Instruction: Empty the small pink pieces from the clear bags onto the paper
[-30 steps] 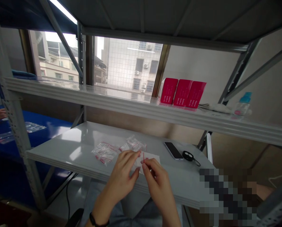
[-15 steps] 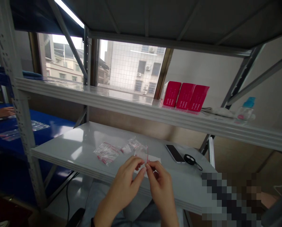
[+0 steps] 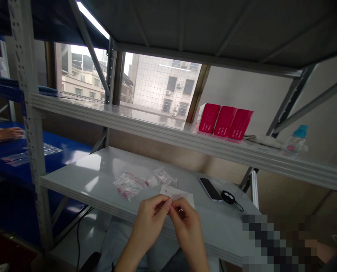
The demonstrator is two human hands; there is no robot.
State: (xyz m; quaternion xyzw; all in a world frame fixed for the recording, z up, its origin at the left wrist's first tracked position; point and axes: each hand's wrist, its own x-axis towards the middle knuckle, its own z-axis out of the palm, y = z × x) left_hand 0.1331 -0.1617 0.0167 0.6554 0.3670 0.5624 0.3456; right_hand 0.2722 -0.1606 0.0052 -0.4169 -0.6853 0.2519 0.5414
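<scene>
My left hand (image 3: pixel 151 215) and my right hand (image 3: pixel 186 221) meet fingertip to fingertip above the front of the grey shelf table (image 3: pixel 80 177). Both pinch the edge of a small clear zip bag (image 3: pixel 179 196), largely hidden behind the fingers. Under and just beyond them lies a white sheet of paper (image 3: pixel 166 190) with a small reddish spot on it. Left of the paper are two loose heaps of clear zip bags with red strips, a nearer heap (image 3: pixel 129 185) and a farther heap (image 3: pixel 161 176).
A phone (image 3: pixel 210 189) and a black round object with a strap (image 3: pixel 228 197) lie to the right. Red boxes (image 3: pixel 226 121) and a blue-capped bottle (image 3: pixel 297 139) stand on the upper shelf (image 3: pixel 157 126). At far left, another person's hand (image 3: pixel 11 133) rests over a blue table (image 3: pixel 69 145).
My left fingers have closed in to meet the right ones at the bag. The bag's red strip, upright before, no longer shows. The view has shifted slightly.
</scene>
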